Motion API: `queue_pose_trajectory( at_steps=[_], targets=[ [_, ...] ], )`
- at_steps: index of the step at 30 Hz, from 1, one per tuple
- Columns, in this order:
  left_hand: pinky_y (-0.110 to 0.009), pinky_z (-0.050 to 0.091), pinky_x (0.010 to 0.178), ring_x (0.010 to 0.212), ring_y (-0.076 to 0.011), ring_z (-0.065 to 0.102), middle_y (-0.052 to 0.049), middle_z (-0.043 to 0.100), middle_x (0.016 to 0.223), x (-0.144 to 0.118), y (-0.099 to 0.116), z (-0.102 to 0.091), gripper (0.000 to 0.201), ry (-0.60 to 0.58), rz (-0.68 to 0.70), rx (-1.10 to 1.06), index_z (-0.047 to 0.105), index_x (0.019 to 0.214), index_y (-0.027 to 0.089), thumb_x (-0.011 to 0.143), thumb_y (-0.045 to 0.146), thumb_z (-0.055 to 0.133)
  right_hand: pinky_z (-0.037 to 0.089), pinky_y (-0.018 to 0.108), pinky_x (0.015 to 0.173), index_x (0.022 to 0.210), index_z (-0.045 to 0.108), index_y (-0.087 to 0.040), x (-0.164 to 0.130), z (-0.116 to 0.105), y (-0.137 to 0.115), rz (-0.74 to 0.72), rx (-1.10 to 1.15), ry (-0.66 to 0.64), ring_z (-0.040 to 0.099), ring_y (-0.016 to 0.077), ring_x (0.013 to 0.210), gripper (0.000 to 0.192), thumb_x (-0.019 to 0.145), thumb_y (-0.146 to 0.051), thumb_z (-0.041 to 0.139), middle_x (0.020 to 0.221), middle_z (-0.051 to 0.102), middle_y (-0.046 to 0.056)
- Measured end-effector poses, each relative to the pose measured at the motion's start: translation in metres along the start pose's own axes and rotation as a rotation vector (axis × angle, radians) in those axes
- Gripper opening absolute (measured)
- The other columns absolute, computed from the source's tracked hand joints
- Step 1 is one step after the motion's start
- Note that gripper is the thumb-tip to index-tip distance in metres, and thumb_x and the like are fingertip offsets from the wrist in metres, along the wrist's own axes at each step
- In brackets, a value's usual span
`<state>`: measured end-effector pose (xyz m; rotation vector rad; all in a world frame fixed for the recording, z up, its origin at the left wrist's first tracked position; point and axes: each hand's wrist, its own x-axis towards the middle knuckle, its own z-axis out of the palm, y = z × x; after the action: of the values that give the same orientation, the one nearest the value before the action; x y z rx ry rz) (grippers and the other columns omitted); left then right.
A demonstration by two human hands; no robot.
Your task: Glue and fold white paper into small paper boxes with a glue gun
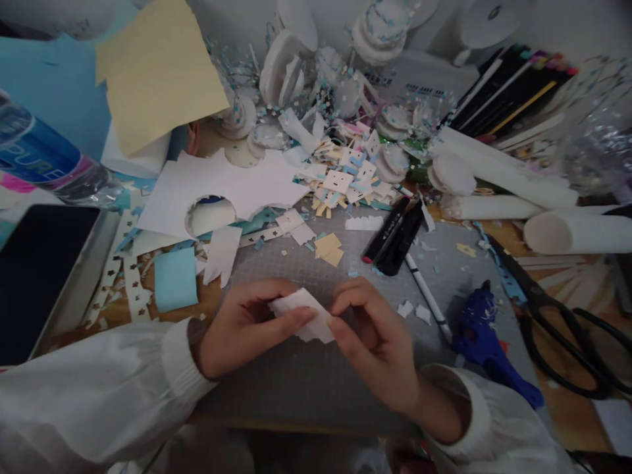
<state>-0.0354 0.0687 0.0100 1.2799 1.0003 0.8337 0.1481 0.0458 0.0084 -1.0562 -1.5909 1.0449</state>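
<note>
Paper scraps cover the messy desk around a grey cutting mat [316,388], with a blue glue gun [486,342] and black scissors [557,329] lying off to the right. Both hands meet over the mat: the left hand [241,329] and the right hand [375,342] each pinch one small white paper piece [303,315] between thumb and fingers, holding it just above the mat.

Only legible txt: "PURE" in pale caps on blue label of plastic bottle [44,161], far left. Other print too blurred to read.
</note>
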Motion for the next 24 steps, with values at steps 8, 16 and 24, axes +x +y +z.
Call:
queue_pose_trajectory(
  at_steps=[8,16,24],
  targets=[
    [-0.029,0.052,0.08,0.089,-0.0193,0.065,-0.007,0.07,0.093,0.0025,0.0004,-0.0013,0.013,-0.043,0.278,0.082,0.07,0.092,0.018,0.079,0.019,0.069,0.043,0.026,0.068,0.083,0.056,-0.02,-0.0012,-0.0003,0.0018,-0.061,-0.069,-0.024,0.054,0.0121,0.077,0.011,0.083,-0.008,0.057,0.08,0.056,0.0],
    [-0.024,0.052,0.067,0.079,-0.0148,0.063,-0.004,0.065,0.084,0.0026,-0.0002,-0.0047,0.012,-0.064,0.356,0.142,0.072,0.088,0.019,0.079,0.012,0.069,0.043,0.025,0.065,0.082,0.057,-0.018,0.0004,-0.0009,-0.0014,-0.094,-0.096,-0.04,0.054,0.0104,0.074,0.012,0.081,-0.007,0.059,0.077,0.055,-0.001],
    [-0.024,0.052,0.066,0.075,-0.0138,0.062,-0.003,0.065,0.082,0.0026,-0.0021,-0.0065,0.014,-0.061,0.351,0.129,0.073,0.088,0.021,0.078,0.011,0.069,0.042,0.025,0.066,0.082,0.056,-0.019,0.001,0.0,0.0003,-0.08,-0.081,-0.055,0.053,0.0105,0.074,0.011,0.081,-0.009,0.06,0.078,0.055,-0.001]
  ],
)
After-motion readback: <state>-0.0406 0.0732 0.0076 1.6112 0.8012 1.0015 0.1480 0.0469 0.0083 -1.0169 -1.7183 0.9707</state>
